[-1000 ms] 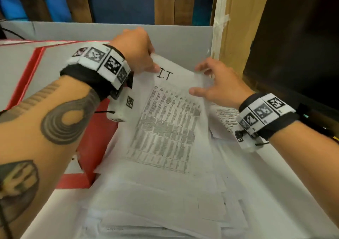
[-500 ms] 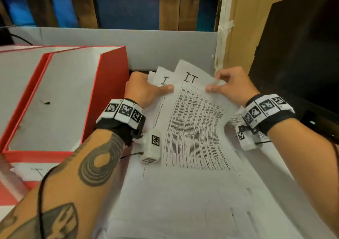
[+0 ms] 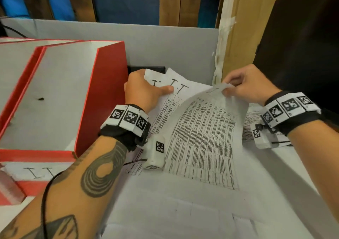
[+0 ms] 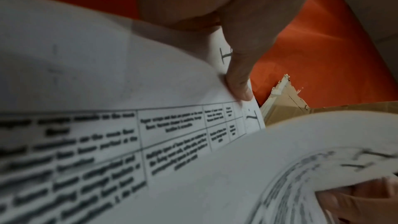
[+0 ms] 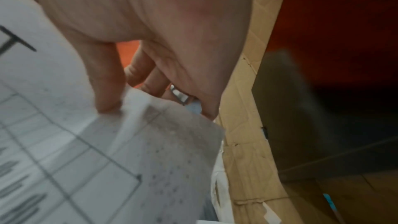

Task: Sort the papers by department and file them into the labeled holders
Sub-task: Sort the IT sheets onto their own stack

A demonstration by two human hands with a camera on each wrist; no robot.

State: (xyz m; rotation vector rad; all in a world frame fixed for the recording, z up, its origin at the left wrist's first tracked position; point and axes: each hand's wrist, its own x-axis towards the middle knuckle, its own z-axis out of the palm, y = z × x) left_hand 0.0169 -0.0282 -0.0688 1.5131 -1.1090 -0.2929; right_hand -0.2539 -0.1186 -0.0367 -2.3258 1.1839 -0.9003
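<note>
top sheet [image 3: 203, 137] arched up over paper pile [image 3: 174, 211], far corner pinched by right hand [image 3: 245, 86] | left hand [image 3: 143, 90] grips fanned sheets marked "I.T" [image 3: 176, 89], thumb on top | red holder [image 3: 102, 95] labelled "I.T" just left | dark monitor [image 3: 302, 46] far right

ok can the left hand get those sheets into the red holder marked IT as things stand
Probably yes. The left hand grips the IT sheets right beside the red holder, whose top is open, with nothing between them. But the right hand pinches the corner of a curled sheet, which may need freeing first.
</note>
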